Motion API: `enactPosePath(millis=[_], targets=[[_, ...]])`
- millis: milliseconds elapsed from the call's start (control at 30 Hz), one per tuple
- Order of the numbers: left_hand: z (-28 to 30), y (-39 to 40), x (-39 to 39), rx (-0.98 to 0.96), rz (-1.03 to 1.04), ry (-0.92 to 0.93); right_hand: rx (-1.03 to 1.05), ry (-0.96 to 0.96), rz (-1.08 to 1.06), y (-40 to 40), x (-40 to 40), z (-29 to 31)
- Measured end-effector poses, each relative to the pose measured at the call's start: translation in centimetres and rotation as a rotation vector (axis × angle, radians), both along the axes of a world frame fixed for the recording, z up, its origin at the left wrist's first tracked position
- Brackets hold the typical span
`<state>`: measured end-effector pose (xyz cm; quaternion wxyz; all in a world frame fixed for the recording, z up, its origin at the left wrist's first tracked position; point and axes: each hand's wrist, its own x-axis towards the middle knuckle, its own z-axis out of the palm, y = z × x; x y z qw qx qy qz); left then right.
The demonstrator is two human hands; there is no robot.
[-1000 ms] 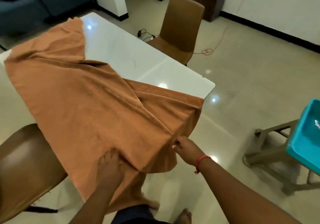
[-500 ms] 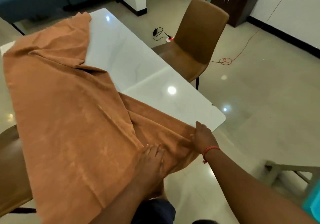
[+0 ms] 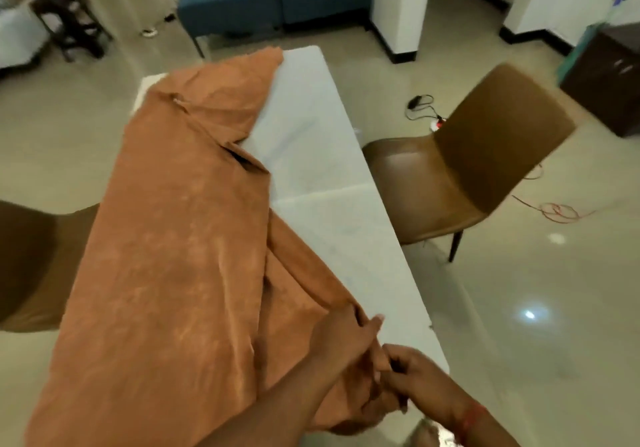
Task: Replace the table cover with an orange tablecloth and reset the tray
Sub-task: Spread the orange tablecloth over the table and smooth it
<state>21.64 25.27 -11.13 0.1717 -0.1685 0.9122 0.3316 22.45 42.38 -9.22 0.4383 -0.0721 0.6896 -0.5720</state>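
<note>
Head view: one frame, blurred by motion.
Task item: soft orange fabric tablecloth (image 3: 166, 256), lying bunched over the left part of the glossy white rectangular table (image 3: 322, 176), beyond both hands.
Left hand (image 3: 341, 339): grasping the near cloth edge, thumb on top.
Right hand (image 3: 412, 377): fingers curled, pinching the same edge just beside the left hand.
Uncovered area: table surface beyond and right of the hands.
Handling estimate: light, limp, creases readily; likely slides on the smooth top.
Hold points: hem and corners, hands spread apart.
Tray: not in view.

One tablecloth (image 3: 166, 256), one table (image 3: 332, 183), two chairs (image 3: 467, 169).
</note>
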Motion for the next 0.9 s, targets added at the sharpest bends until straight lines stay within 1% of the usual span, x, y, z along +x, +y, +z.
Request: enactPosePath(millis=[67, 100, 133, 167, 200, 267, 333, 367, 433, 500, 533, 567, 633, 667, 700, 733, 767, 867, 900], targets=[[1.2, 3.3, -1.1, 0.042, -0.021, -0.068, 0.052, -0.033, 0.302, 1.6, -1.7, 0.4], [1.9, 4.6, -1.5, 0.053, -0.034, -0.072, 0.086, -0.048, 0.394, 2.5, -2.8, 0.3], [2.8, 6.1, -1.8, 0.077, -0.043, -0.064, 0.106, -0.071, 0.431, 3.6, -4.0, 0.2], [3.7, 7.3, -1.8, 0.101, -0.049, -0.054, 0.126, -0.09, 0.405, 4.6, -5.1, 0.0], [4.4, 8.4, -1.8, 0.119, -0.041, -0.049, 0.147, -0.103, 0.328, 5.5, -6.3, -0.1], [5.1, 9.7, -1.6, 0.118, -0.018, -0.058, 0.179, -0.118, 0.084, 6.1, -8.5, -0.4], [4.8, 10.1, -0.9, 0.154, 0.016, -0.078, 0.122, -0.17, -0.089, 5.2, -9.5, -0.2], [4.8, 10.2, -0.3, 0.165, 0.019, -0.089, 0.075, -0.198, -0.118, 4.4, -9.7, 0.3], [4.4, 10.5, 0.5, 0.135, 0.004, -0.072, 0.039, -0.216, -0.057, 2.9, -9.6, 1.2], [4.3, 10.9, 1.4, 0.147, 0.004, -0.032, 0.1, -0.08, 0.052, 1.7, -9.7, 1.2], [4.2, 11.2, 1.6, 0.167, 0.011, -0.01, 0.133, 0.016, 0.033, 1.4, -9.9, 0.8], [3.9, 11.3, 1.9, 0.176, 0.024, 0.02, 0.155, 0.096, -0.07, 1.4, -10.3, 0.6], [3.3, 11.5, 2.4, 0.159, 0.085, 0.081, 0.155, 0.161, -0.391, 2.5, -11.0, 0.3], [2.8, 11.7, 2.9, 0.154, 0.112, 0.096, 0.147, 0.181, -0.544, 3.4, -11.2, 0.4], [2.4, 12.2, 3.5, 0.141, 0.127, 0.102, 0.156, 0.165, -0.619, 4.5, -11.1, 0.2], [2.0, 12.6, 4.0, 0.113, 0.137, 0.085, 0.176, 0.142, -0.611, 5.4, -11.0, -0.3], [1.6, 12.9, 4.3, 0.077, 0.15, 0.069, 0.215, 0.118, -0.529, 6.1, -10.9, -1.0], [-0.1, 13.2, 3.7, -0.039, 0.221, 0.03, 0.396, 0.047, -0.045, 7.5, -11.6, -3.0], [-0.6, 13.2, 3.1, -0.089, 0.23, 0.001, 0.434, 0.024, 0.075, 7.6, -12.4, -3.2]])
